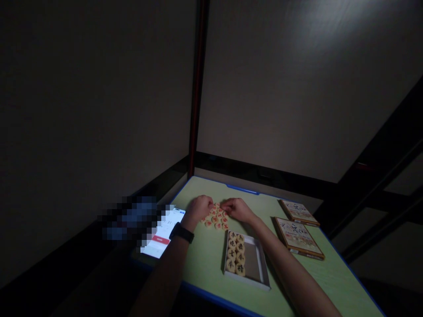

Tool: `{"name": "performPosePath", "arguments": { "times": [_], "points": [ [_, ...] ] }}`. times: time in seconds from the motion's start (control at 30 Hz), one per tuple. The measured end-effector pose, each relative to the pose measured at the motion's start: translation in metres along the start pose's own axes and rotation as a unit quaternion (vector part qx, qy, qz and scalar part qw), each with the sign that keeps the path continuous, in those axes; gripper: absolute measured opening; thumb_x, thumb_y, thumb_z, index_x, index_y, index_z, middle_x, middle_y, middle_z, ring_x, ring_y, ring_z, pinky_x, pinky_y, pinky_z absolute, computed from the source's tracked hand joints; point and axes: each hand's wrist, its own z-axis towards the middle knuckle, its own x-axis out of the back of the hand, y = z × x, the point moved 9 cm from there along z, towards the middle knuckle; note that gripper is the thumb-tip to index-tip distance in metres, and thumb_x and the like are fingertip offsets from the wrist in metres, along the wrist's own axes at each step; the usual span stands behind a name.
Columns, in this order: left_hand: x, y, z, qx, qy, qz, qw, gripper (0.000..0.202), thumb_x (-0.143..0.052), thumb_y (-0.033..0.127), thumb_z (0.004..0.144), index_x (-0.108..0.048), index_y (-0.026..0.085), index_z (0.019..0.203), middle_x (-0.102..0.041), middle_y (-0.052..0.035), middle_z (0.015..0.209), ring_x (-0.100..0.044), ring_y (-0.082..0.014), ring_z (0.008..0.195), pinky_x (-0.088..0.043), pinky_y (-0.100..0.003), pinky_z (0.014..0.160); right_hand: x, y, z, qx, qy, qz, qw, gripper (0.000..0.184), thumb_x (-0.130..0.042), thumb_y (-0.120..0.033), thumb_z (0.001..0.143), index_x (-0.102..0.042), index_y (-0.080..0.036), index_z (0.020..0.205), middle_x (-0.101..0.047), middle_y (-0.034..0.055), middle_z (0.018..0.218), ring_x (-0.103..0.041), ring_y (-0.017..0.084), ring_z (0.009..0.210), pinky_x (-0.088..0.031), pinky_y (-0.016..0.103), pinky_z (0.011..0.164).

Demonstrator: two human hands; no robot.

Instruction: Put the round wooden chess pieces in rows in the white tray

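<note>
Round Chinese chess pieces with red characters (214,219) lie in a tight cluster on the green table (205,259). My left hand (201,207) is at the cluster's far left side, its fingers curled together against the pieces. From the opposite side my right hand (238,208) reaches in, thumb and fingers pinched at the cluster's far edge. Whatever sits between the fingertips of either hand is hidden. Nearer to me, a shallow white-rimmed box (264,268) holds two columns of black-lettered chess pieces (235,254) along its left side; its right side shows a bare bottom.
A lit phone (165,237) lies at the table's left edge, beside my watch-wearing left wrist. Two flat printed boxes, one nearer (299,237) and one farther (299,211), lie to the right of my right forearm. Walls (264,97) stand behind the table.
</note>
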Motion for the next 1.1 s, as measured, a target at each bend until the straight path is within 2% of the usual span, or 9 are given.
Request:
{"name": "performPosePath", "arguments": {
  "times": [0.13,0.33,0.57,0.63,0.7,0.8,0.87,0.97,1.1],
  "points": [
    [0.002,-0.002,0.001,0.003,0.011,-0.017,1.000,0.023,-0.052,0.019,0.086,-0.074,0.022,0.084,-0.075,-0.0063,0.089,-0.066,-0.0178,0.084,-0.045,-0.025,0.073,-0.001,0.010,0.001,-0.015,-0.002,-0.003,1.000,0.022,-0.051,-0.006,0.072,-0.065,-0.017,0.059,-0.061,-0.0010,0.060,-0.049,0.012,0.058,-0.035,0.023,0.060],
    [-0.001,-0.006,0.003,0.019,0.009,-0.044,0.999,0.023,-0.051,0.014,0.084,-0.073,0.020,0.081,-0.074,-0.0060,0.082,-0.065,-0.0166,0.077,-0.042,-0.024,0.067,0.014,0.034,-0.002,-0.054,0.020,-0.012,0.998,0.026,-0.048,-0.010,0.079,-0.073,-0.014,0.076,-0.068,0.0024,0.067,-0.053,0.015,0.062,-0.038,0.025,0.062],
    [0.000,-0.005,0.004,0.019,0.020,-0.082,0.996,0.022,-0.051,0.010,0.081,-0.073,0.017,0.078,-0.072,-0.0040,0.077,-0.063,-0.0141,0.072,-0.040,-0.022,0.063,0.009,0.031,-0.003,-0.054,-0.035,-0.020,0.998,0.023,-0.053,-0.010,0.074,-0.076,-0.014,0.077,-0.067,-0.0005,0.062,-0.054,0.013,0.057,-0.039,0.022,0.058],
    [-0.001,-0.005,0.004,0.018,0.021,-0.107,0.994,0.022,-0.052,0.010,0.081,-0.072,0.017,0.077,-0.072,-0.0034,0.076,-0.063,-0.0137,0.072,-0.040,-0.021,0.062,0.011,0.028,-0.001,-0.054,-0.024,-0.031,0.998,0.027,-0.052,-0.008,0.073,-0.077,-0.014,0.084,-0.071,0.0023,0.070,-0.058,0.015,0.063,-0.043,0.024,0.064],
    [-0.003,-0.007,0.004,0.022,0.019,-0.133,0.991,0.021,-0.052,0.010,0.081,-0.072,0.017,0.078,-0.072,-0.0026,0.075,-0.064,-0.0134,0.071,-0.041,-0.020,0.061,0.016,0.021,0.001,-0.039,0.004,-0.047,0.998,0.036,-0.052,-0.007,0.075,-0.076,-0.014,0.101,-0.076,0.0078,0.092,-0.064,0.019,0.079,-0.047,0.027,0.075],
    [-0.007,-0.008,0.005,0.028,0.014,-0.156,0.987,0.021,-0.052,0.010,0.082,-0.071,0.017,0.078,-0.071,-0.0014,0.073,-0.065,-0.0128,0.070,-0.043,-0.019,0.061,0.012,0.004,0.008,0.012,0.019,-0.068,0.997,0.045,-0.050,-0.007,0.081,-0.068,-0.015,0.121,-0.069,0.0136,0.122,-0.063,0.022,0.105,-0.046,0.031,0.091],
    [-0.007,-0.008,0.005,0.030,0.015,-0.155,0.987,0.021,-0.052,0.010,0.082,-0.072,0.017,0.079,-0.071,-0.0011,0.073,-0.065,-0.0127,0.071,-0.044,-0.019,0.062,-0.001,-0.004,0.014,0.030,-0.020,-0.087,0.996,0.038,-0.048,-0.008,0.085,-0.070,-0.015,0.115,-0.069,0.0130,0.118,-0.062,0.020,0.105,-0.045,0.029,0.091],
    [-0.001,-0.006,0.004,0.034,0.025,-0.145,0.989,0.022,-0.052,0.012,0.084,-0.072,0.017,0.079,-0.073,-0.0025,0.076,-0.066,-0.0132,0.075,-0.045,-0.020,0.066,-0.016,-0.007,0.022,0.021,-0.069,-0.120,0.990,0.026,-0.049,-0.007,0.083,-0.074,-0.016,0.087,-0.072,0.0087,0.094,-0.062,0.018,0.088,-0.043,0.025,0.081],
    [0.009,0.001,0.001,0.029,0.038,-0.113,0.992,0.024,-0.051,0.016,0.089,-0.074,0.017,0.083,-0.075,-0.0056,0.081,-0.066,-0.0145,0.075,-0.045,-0.022,0.069,-0.016,-0.004,0.027,-0.004,-0.079,-0.147,0.986,0.023,-0.052,-0.004,0.074,-0.069,-0.017,0.067,-0.067,0.0047,0.077,-0.057,0.015,0.073,-0.038,0.023,0.069]
  ]
}}
